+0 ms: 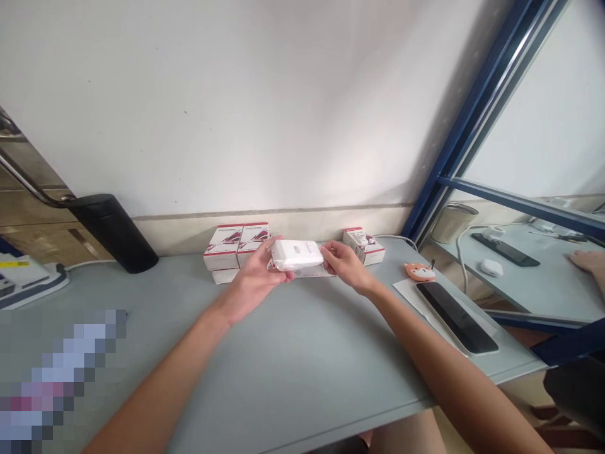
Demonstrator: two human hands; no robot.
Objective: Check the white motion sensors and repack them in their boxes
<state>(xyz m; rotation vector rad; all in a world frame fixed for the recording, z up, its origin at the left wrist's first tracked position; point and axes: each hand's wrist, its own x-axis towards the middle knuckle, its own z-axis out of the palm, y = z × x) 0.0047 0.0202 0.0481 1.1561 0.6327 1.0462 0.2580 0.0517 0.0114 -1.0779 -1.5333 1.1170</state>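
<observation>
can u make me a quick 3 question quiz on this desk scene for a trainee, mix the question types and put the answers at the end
1. Multiple choice: what are the left hand and the right hand both holding?
A) a roll of tape
B) a white wrapped item
C) a pair of scissors

2. True or false: the black cylinder is to the left of the red-and-white boxes beside the left hand.

3. Short answer: beyond the dark-screened device lies a small animal-faced item. What are its two main colours?

Key: 1. B; 2. True; 3. Orange and white.
</observation>
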